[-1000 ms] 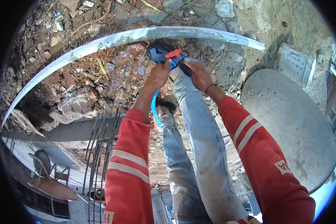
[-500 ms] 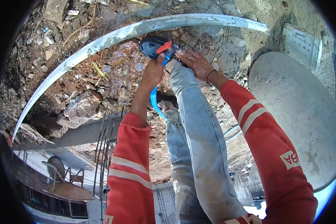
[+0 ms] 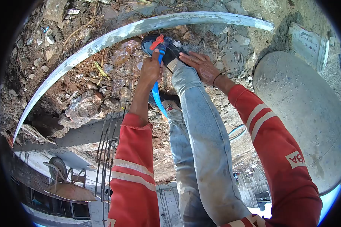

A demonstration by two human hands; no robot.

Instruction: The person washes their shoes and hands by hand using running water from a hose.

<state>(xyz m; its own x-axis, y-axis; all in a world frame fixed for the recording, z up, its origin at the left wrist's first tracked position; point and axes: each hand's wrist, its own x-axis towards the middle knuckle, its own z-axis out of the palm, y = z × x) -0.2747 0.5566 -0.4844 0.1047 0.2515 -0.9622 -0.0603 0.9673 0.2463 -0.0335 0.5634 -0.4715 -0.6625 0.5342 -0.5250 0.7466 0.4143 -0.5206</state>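
My left hand (image 3: 150, 70) is closed around a blue hose (image 3: 155, 92), just below a valve with a red handle (image 3: 157, 41). The valve end is over the dark shoe (image 3: 171, 53) on my foot, with water splashing on the shoe. My right hand (image 3: 202, 69) lies along the ankle side of that shoe, fingers stretched out and wet. Jeans (image 3: 191, 87) cover the leg above it. Behind this leg the other foot is partly hidden.
A long curved pale strip (image 3: 140, 27) arches over the wet, stony ground. To the right are a large rounded grey concrete surface (image 3: 295, 113) and a white bucket (image 3: 307, 43). Steel bars (image 3: 102, 151) and a wheelbarrow (image 3: 70, 191) appear at lower left.
My left hand has shifted slightly left, swinging the hose end and red handle left and up across the shoe. My right hand has moved a little down and right along the ankle.
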